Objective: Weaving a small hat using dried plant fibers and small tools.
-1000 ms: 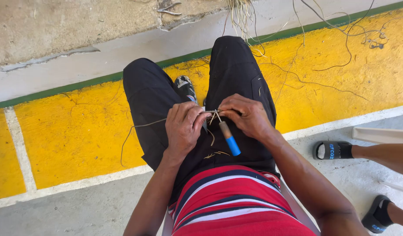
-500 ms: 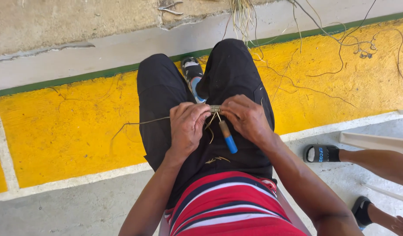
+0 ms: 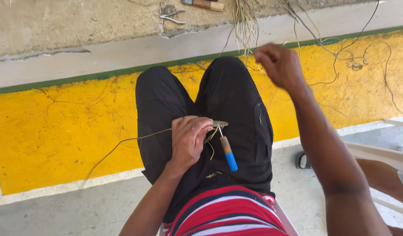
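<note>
Yellow-painted concrete floor (image 3: pixel 48 135), seated weaver: left hand (image 3: pixel 189 139) pinches small woven fibre piece (image 3: pixel 219 124) on the lap beside blue-handled awl (image 3: pixel 227 150), right hand (image 3: pixel 278 64) closed, raised, seemingly pulling a strand; tightening probably follows.

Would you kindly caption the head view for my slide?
Left hand pinches a small woven fibre piece with a blue-tipped wooden-handled tool; right hand is raised.

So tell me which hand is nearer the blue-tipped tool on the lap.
Left. The left hand sits on the lap right beside the blue-tipped tool, pinching a small woven piece at its top. The right hand is raised well above it, out past the knee.
</note>
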